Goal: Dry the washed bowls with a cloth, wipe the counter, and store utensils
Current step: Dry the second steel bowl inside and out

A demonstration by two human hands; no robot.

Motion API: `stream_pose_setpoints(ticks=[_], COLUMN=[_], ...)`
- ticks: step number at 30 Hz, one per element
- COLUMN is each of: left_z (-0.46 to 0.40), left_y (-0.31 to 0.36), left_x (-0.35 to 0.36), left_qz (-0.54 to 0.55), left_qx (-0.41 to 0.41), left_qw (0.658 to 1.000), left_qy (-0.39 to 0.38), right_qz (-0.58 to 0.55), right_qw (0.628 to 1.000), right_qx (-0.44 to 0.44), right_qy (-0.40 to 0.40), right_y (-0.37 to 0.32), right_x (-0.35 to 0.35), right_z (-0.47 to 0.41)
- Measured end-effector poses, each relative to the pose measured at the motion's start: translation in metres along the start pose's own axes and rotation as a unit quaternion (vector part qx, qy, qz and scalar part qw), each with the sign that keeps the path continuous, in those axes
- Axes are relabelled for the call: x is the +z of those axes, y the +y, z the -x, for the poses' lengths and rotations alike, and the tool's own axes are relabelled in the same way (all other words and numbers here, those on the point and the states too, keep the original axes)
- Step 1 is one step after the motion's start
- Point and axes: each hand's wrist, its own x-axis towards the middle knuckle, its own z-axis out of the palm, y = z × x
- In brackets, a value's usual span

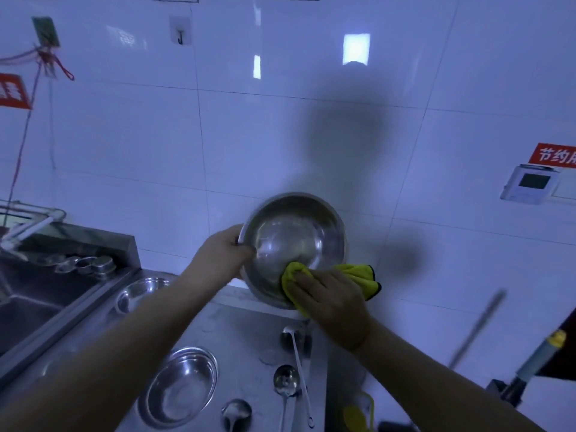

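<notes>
A steel bowl (pixel 296 241) is held up above the counter, tilted so its inside faces me. My left hand (pixel 223 255) grips its left rim, thumb inside the bowl. My right hand (pixel 332 302) holds a yellow cloth (pixel 358 277) and presses it against the lower inside of the bowl. Two more steel bowls stand on the steel counter (pixel 246 341): one near the front (pixel 179 386), one further back by the sink (pixel 141 293). Ladles (pixel 285 380) and a spoon (pixel 235 413) lie on the counter to the right of the bowls.
A deep sink (pixel 34 307) lies at the left, with small steel cups (pixel 90 265) on its back ledge. White wall tiles rise behind the counter. A hook (pixel 180 37) hangs high on the wall. A long pole (pixel 477 328) and a yellow-capped bottle (pixel 544 353) stand at the right.
</notes>
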Motion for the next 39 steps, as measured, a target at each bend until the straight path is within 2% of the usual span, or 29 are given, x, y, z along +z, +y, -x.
stream_pose_setpoints(ticks=[2, 6, 9, 11, 13, 15, 16, 19, 23, 26, 28, 30, 33, 35, 36, 39], left_z=[0.012, 0.027, 0.024, 0.021, 0.016, 0.008, 0.004, 0.005, 0.023, 0.021, 0.018, 0.016, 0.009, 0.004, 0.005, 0.016], left_y=[-0.013, -0.034, -0.035, -0.034, -0.031, -0.023, -0.02, -0.017, -0.039, -0.043, -0.042, -0.04, -0.029, -0.022, -0.021, -0.034], left_x=[0.023, 0.049, 0.037, 0.021, 0.001, -0.014, -0.018, -0.007, 0.041, 0.047, 0.038, 0.024, -0.002, -0.013, -0.013, 0.012], left_qz=[0.04, 0.202, 0.181, 0.095, -0.007, -0.07, -0.075, 0.025, 0.184, 0.253, 0.233, 0.164, 0.047, 0.017, 0.024, 0.13], left_qx=[0.017, -0.004, 0.018, 0.029, 0.043, 0.047, 0.046, 0.048, 0.071, 0.082, 0.097, 0.095, 0.092, 0.09, 0.09, 0.078], left_qw=[0.996, 0.972, 0.979, 0.993, 0.999, 0.995, 0.995, 0.998, 0.974, 0.955, 0.962, 0.978, 0.995, 0.994, 0.994, 0.988], left_qy=[0.078, 0.117, 0.089, 0.064, 0.007, -0.049, -0.052, 0.025, 0.113, 0.131, 0.106, 0.082, -0.014, -0.066, -0.062, 0.025], right_qz=[0.002, -0.023, -0.022, -0.017, -0.025, -0.029, -0.024, -0.011, -0.004, -0.007, -0.004, -0.005, -0.01, -0.017, -0.017, -0.013], right_qw=[0.998, 0.993, 0.997, 1.0, 0.997, 0.993, 0.993, 0.998, 0.997, 0.996, 0.998, 1.0, 0.996, 0.994, 0.995, 0.999], right_qx=[0.061, 0.111, 0.065, -0.003, -0.073, -0.111, -0.112, -0.059, 0.074, 0.091, 0.059, 0.003, -0.081, -0.094, -0.084, 0.0], right_qy=[0.019, 0.038, 0.029, 0.009, -0.018, -0.031, -0.032, -0.007, 0.024, 0.017, 0.01, 0.001, -0.034, -0.051, -0.051, -0.04], right_y=[-0.014, -0.045, -0.044, -0.029, -0.009, 0.006, 0.01, 0.002, -0.031, -0.048, -0.044, -0.028, -0.002, 0.004, 0.002, -0.013], right_x=[0.004, 0.017, 0.018, 0.015, 0.01, 0.005, 0.003, 0.003, 0.01, 0.012, 0.008, 0.003, -0.007, -0.009, -0.009, -0.005], right_z=[-0.009, -0.013, -0.002, 0.006, 0.01, 0.008, 0.007, -0.003, -0.018, -0.017, -0.013, -0.008, -0.001, 0.004, 0.005, 0.0])
